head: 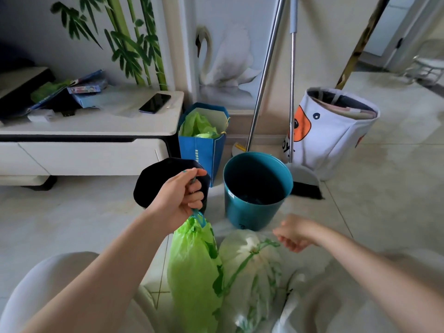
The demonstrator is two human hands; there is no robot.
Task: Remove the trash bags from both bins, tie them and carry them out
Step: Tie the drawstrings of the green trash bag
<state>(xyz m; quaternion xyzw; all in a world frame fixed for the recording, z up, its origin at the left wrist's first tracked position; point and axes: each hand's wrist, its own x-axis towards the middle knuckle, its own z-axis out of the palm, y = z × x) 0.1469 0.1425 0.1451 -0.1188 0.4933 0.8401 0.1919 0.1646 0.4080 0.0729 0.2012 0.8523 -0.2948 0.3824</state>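
My left hand [183,197] is closed around the blue drawstring of a green trash bag [194,272], which hangs from it, cinched at the top. Beside it on the floor lies a whitish trash bag [254,267] with a green drawstring. My right hand [296,233] hovers just right of that drawstring, fingers loosely curled, holding nothing. A teal bin [249,212] stands on the floor beyond the bags, with no bag in it. A black bin [153,181] shows partly behind my left hand.
A blue paper bag [204,152] with green plastic inside stands against a white low cabinet [91,131] bearing a phone [155,103]. A broom and dustpan [301,174] lean on the wall. A white fabric basket [334,131] stands at the right. Tiled floor stretches right.
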